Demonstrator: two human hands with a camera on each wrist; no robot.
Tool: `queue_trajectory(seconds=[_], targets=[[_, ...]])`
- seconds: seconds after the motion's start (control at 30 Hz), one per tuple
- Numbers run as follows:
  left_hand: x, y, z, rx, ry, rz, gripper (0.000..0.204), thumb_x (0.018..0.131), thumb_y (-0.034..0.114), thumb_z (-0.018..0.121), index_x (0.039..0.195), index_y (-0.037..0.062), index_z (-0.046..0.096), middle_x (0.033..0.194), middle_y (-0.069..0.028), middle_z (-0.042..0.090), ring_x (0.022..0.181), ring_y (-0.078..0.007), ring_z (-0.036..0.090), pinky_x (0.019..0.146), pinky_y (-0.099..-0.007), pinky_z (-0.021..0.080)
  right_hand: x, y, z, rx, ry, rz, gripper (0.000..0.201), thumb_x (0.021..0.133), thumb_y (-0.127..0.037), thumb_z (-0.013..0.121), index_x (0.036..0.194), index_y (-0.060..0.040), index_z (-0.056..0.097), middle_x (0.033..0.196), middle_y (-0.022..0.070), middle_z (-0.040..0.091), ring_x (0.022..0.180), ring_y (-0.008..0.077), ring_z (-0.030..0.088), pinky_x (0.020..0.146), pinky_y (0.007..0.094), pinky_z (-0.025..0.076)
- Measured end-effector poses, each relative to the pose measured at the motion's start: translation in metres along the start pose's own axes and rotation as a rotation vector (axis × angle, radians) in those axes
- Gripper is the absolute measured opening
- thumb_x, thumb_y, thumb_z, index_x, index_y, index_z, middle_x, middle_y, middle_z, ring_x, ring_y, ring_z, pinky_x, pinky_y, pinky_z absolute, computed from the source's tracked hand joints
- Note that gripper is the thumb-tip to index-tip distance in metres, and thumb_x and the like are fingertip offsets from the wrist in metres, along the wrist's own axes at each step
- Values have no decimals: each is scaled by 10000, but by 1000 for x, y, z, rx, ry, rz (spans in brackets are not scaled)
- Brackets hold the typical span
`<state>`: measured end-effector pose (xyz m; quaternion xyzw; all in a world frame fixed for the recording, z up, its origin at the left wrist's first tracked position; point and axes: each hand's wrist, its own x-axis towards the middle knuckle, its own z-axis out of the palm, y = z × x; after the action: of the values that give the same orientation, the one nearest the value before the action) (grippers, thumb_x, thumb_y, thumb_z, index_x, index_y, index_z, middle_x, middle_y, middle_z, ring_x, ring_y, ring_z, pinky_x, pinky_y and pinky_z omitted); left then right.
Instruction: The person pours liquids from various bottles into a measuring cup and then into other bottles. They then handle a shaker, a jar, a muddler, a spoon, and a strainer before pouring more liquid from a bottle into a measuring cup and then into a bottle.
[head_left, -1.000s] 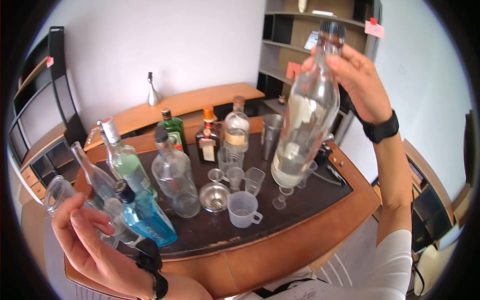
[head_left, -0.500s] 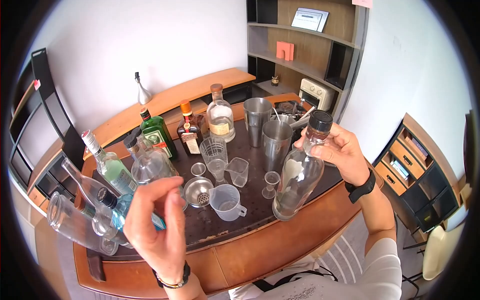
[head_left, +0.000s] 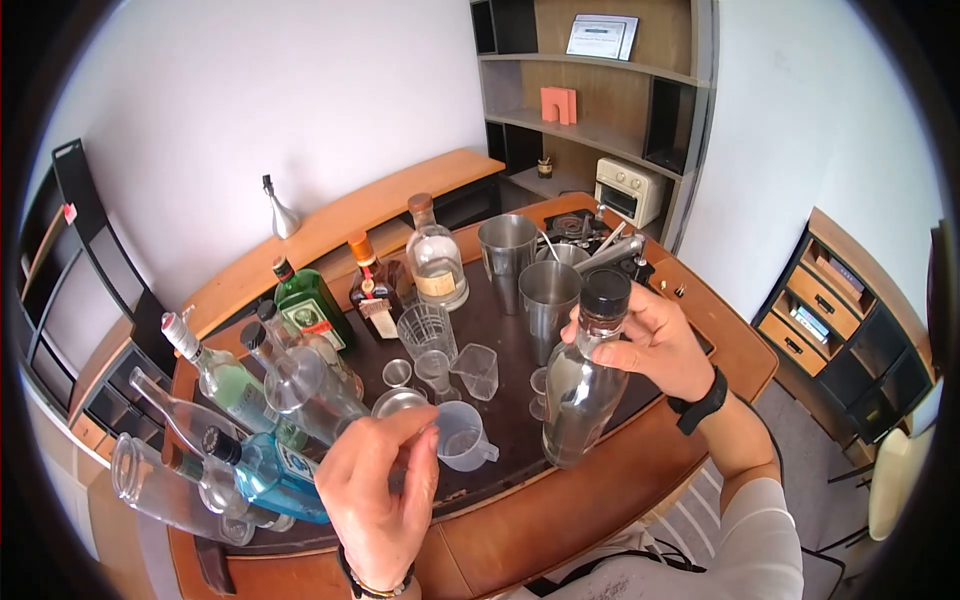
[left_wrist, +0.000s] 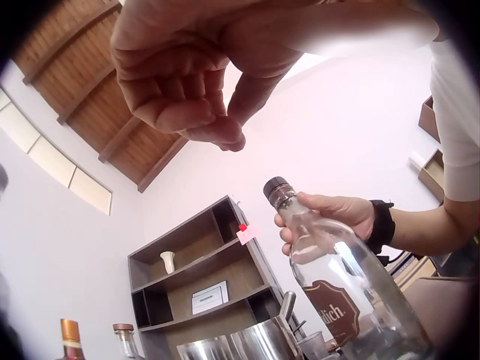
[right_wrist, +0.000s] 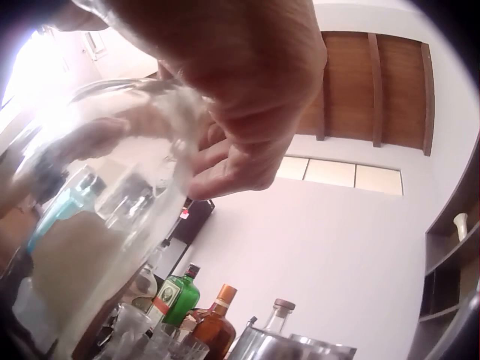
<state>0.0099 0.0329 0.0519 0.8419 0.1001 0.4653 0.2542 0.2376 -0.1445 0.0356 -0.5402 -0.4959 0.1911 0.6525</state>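
My right hand (head_left: 660, 345) grips a clear glass liquor bottle (head_left: 580, 415) by its neck, thumb in front and fingers behind. The bottle stands almost upright at the right front of the table, its black cap (head_left: 606, 290) on. A brown label (left_wrist: 334, 311) shows on its side in the left wrist view. Raised over the table's front edge, my left hand (head_left: 375, 490) has bent fingers and holds nothing; thumb and fingertips come close together. Just beyond it are a plastic measuring cup (head_left: 465, 440) and a metal strainer (head_left: 398, 402), partly hidden by the hand.
A blue bottle (head_left: 265, 480), a glass jar (head_left: 165, 490) and other bottles crowd the table's left side. Behind stand a green bottle (head_left: 310, 305) and an orange-capped brown bottle (head_left: 372, 290). Metal shaker tins (head_left: 548, 300) stand behind the held bottle, small measuring glasses (head_left: 478, 370) mid-table.
The bottle has come down from high on the right to the table's right front in my right hand. My left hand has moved right, from the left-hand bottles to near the measuring cup.
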Motion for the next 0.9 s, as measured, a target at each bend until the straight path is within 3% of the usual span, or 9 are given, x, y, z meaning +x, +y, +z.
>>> queue_trajectory(seconds=[0.13,0.17,0.53,0.63,0.73,0.8,0.87,0.9], targets=[[0,-2,2,25,-14,14,171,787,-65,732,934,17,699,754,-79,648,583,-180,606,522,-275,469,-1,23,9,50,1,-67,510,908,-52,719,1358,-12,481,1259,63,585,1197,149,554,1057,341,415],[0,-2,2,27,-14,12,172,789,-65,732,936,17,699,755,-80,649,583,-181,607,524,-276,471,-3,27,8,63,-2,-22,610,886,-81,716,1424,-38,432,1272,63,562,1205,161,506,1076,379,361],[1,-1,4,39,-23,-14,153,815,-70,708,945,9,694,786,-97,669,592,-183,629,546,-269,492,-29,46,17,81,34,-13,800,836,-103,799,1476,-30,324,1416,93,463,1314,201,449,1123,405,337],[0,1,6,31,-70,-57,194,819,-68,700,996,10,688,831,-91,686,658,-174,649,594,-278,507,-38,53,22,-26,58,-84,942,794,-124,840,1509,-26,234,1478,131,409,1377,242,397,1161,408,294],[3,2,22,-92,-38,-67,258,818,-59,704,1064,15,676,902,-92,700,733,-172,657,670,-296,520,-47,62,25,33,82,12,1002,772,-133,859,1516,-23,197,1496,149,381,1403,249,366,1171,398,280],[11,3,34,-222,-114,-32,384,828,-23,719,1197,11,619,1137,-134,684,954,-211,668,794,-327,533,-50,68,24,53,70,60,1049,752,-148,879,1517,-14,175,1509,160,347,1416,239,341,1172,381,279],[25,11,48,-284,-179,11,561,840,7,730,1354,22,507,1255,-147,649,1086,-243,646,890,-358,527,-50,69,21,22,39,102,1050,751,-156,882,1513,-5,176,1511,163,338,1420,236,330,1173,375,278],[31,14,56,-327,-213,-2,576,852,23,721,1378,25,486,1277,-151,633,1108,-238,632,916,-357,518,-49,72,22,28,59,85,1063,712,-164,915,1488,-9,205,1437,111,414,1353,213,410,1137,374,329]])
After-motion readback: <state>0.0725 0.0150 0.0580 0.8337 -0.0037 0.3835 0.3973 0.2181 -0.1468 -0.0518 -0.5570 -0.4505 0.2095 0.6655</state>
